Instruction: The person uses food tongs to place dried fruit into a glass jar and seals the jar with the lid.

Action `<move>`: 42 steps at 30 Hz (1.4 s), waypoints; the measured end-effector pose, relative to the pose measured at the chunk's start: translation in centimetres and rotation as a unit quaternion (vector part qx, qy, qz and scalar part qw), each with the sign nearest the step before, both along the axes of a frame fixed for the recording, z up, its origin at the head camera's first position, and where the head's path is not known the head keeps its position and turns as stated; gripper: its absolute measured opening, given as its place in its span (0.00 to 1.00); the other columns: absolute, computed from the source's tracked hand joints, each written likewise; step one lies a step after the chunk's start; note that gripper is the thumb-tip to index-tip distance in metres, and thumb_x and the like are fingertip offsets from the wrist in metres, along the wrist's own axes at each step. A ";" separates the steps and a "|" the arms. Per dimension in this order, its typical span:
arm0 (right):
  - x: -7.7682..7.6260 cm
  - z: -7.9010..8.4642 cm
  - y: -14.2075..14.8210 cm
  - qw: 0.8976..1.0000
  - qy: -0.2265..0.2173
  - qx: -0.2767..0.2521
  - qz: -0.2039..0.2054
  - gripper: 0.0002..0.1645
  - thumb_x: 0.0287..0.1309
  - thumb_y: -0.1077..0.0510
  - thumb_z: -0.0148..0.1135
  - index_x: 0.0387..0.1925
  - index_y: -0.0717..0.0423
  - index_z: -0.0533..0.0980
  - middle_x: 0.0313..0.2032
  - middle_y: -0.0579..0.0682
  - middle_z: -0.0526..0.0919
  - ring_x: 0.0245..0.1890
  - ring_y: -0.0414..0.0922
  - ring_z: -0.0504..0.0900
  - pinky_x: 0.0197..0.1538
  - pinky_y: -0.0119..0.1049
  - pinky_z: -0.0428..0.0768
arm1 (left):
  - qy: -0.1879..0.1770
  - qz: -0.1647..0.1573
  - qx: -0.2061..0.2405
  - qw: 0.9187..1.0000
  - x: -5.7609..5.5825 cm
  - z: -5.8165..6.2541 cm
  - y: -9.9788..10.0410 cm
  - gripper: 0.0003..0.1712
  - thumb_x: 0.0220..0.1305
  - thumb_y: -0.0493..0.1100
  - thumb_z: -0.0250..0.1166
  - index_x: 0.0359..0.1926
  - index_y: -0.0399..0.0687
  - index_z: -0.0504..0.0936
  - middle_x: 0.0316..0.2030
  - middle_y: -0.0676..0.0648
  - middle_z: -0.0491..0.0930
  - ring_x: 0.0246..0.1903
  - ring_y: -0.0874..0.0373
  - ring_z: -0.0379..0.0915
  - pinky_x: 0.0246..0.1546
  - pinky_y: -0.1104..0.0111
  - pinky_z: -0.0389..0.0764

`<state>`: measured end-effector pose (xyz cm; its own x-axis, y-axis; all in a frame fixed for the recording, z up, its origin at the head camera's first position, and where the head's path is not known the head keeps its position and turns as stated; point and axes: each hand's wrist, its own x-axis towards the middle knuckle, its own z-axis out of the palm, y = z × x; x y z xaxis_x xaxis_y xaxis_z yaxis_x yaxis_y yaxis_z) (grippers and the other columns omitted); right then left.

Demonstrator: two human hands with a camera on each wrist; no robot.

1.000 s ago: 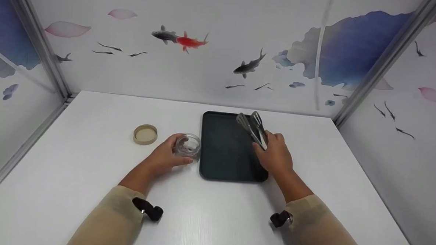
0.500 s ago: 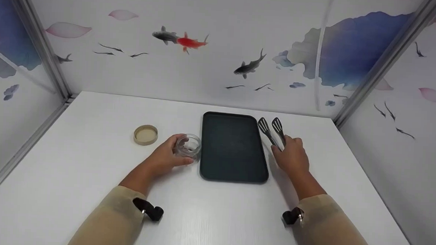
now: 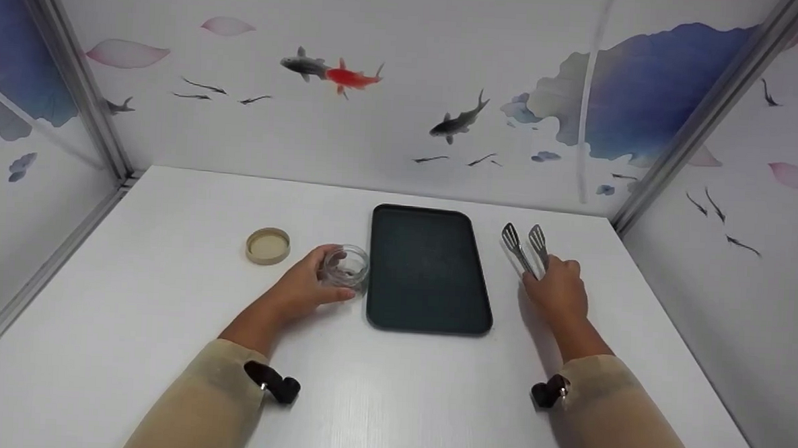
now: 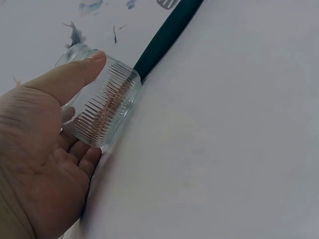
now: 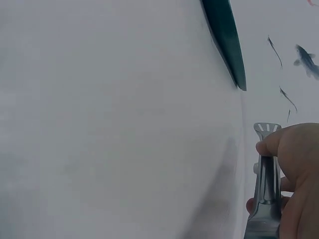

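My left hand (image 3: 305, 287) holds a small clear glass jar (image 3: 345, 265) on the table, fingers around its far side and thumb on the near side. The jar has no lid on it. In the left wrist view, brownish color shows through its ribbed lower wall. To the right of the tray, my right hand (image 3: 559, 295) grips metal tongs (image 3: 538, 239). Their two slotted ends are spread apart, with nothing between them, and point toward the back wall. The right wrist view shows my thumb on top of the tongs' metal arm (image 5: 267, 184).
A dark green rectangular tray (image 3: 431, 269) lies between my hands, close beside the jar. Left of the jar rests a round tan lid (image 3: 268, 246). Panels printed with fish (image 3: 457, 122) enclose the white table (image 3: 365, 391) at the back and sides.
My right hand has carried the tongs rightward from over the tray to beyond its right edge, lower toward the table. The left hand and jar have stayed in place.
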<state>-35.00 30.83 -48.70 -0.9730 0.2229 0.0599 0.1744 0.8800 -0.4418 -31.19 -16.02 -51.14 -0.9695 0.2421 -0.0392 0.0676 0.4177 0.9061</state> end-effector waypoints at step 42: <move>0.4 1.2 -1.5 1.000 0.027 0.011 0.008 0.50 0.68 0.45 0.62 0.83 0.60 0.56 0.76 0.72 0.61 0.74 0.71 0.62 0.72 0.70 0.66 | 0.004 -0.012 -0.003 1.000 0.1 0.2 -0.1 0.57 0.60 0.57 0.81 0.82 0.57 0.59 0.79 0.49 0.68 0.80 0.40 0.62 0.80 0.46 0.65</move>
<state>-34.61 29.37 -47.51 -0.9717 0.2051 0.1174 0.1362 0.8919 -0.4312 -31.10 -16.15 -50.97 -0.9638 0.2645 -0.0333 0.0845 0.4219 0.9027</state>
